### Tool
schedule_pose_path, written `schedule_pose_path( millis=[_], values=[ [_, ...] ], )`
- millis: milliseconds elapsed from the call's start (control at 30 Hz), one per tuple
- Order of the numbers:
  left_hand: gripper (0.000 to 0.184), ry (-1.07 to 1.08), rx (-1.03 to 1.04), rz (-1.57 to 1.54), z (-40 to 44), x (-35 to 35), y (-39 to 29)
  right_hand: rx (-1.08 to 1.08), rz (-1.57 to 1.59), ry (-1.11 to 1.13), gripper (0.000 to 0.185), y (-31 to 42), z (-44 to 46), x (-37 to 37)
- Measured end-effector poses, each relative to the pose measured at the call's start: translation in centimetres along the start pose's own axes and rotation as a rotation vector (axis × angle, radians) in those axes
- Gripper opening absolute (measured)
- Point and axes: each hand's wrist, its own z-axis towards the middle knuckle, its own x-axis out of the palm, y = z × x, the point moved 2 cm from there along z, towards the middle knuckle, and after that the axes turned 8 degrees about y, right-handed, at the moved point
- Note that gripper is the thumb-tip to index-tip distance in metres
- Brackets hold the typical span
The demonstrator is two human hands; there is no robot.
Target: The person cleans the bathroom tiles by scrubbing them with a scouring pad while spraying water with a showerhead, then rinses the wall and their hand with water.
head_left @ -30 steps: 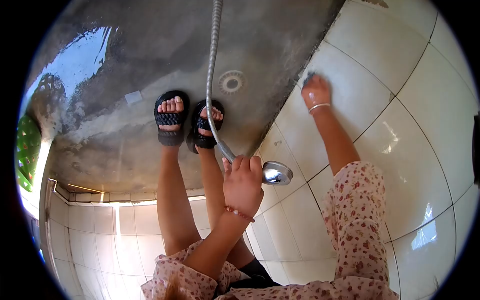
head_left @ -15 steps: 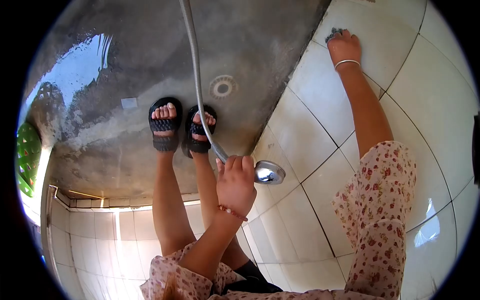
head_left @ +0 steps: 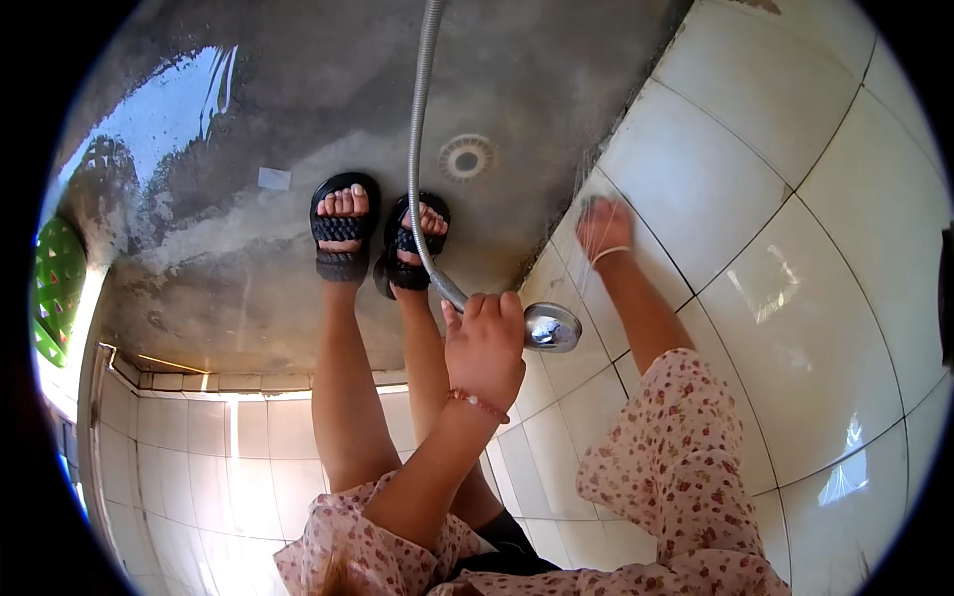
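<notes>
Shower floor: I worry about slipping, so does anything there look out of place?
A pale, flat scrap lies on the grey floor by the sandals, perhaps litter; the glossy patch, upper left, looks wet.

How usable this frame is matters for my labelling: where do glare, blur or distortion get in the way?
Head view: brightness washes out the lower-left wall tiles; reflections glare on the floor and right wall tiles; lens distortion bows the tile joints inside black corners; water streaks leave the right hand indistinct.
</notes>
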Motion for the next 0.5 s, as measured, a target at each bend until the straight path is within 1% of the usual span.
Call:
schedule_pose_path(
  millis=[33,100,133,167,200,300,333,367,400,433,467,500],
  values=[
    [0.029,0.005,0.024,0.027,0.1,-0.1,-0.4,0.047,-0.036,-0.210,0.012,-4.3,2.1,-3.3],
    [0.030,0.037,0.053,0.053,0.0,-0.2,-0.9,0.211,-0.182,-0.287,0.012,-11.9,5.5,-10.1],
    [0.030,0.041,0.065,0.063,0.0,-0.3,-1.0,0.284,-0.202,-0.328,0.011,-15.1,6.3,-12.8],
    [0.030,0.047,0.077,0.075,0.2,-0.3,-1.1,0.308,-0.235,-0.363,0.011,-17.3,6.7,-14.7],
    [0.031,0.039,0.072,0.099,0.3,-0.4,-0.9,0.303,-0.267,-0.352,0.009,-18.6,6.9,-15.5],
    [0.032,0.043,0.050,0.148,0.3,0.0,-0.6,0.208,-0.298,-0.424,0.009,-16.1,6.0,-12.5],
    [0.032,0.051,0.045,0.161,0.5,-0.2,-0.4,0.161,-0.190,-0.398,0.012,-13.9,5.9,-9.5],
    [0.032,0.061,0.037,0.175,0.3,-0.2,-0.1,0.103,-0.192,-0.385,0.013,-10.6,5.1,-6.6],
    [0.025,0.072,0.038,0.193,0.0,0.0,0.2,0.043,-0.143,-0.347,0.015,-6.8,4.0,-3.1],
    [0.019,0.075,0.039,0.212,-0.1,0.1,0.4,-0.026,-0.106,-0.263,0.018,-2.8,2.4,-0.2],
    [0.013,0.071,0.041,0.233,0.0,0.0,0.7,-0.122,0.037,0.005,0.020,1.1,0.7,1.7],
    [0.012,0.064,0.031,0.238,0.1,-0.1,1.1,-0.112,-0.007,0.058,0.021,4.4,-1.2,3.8]
  ],
)
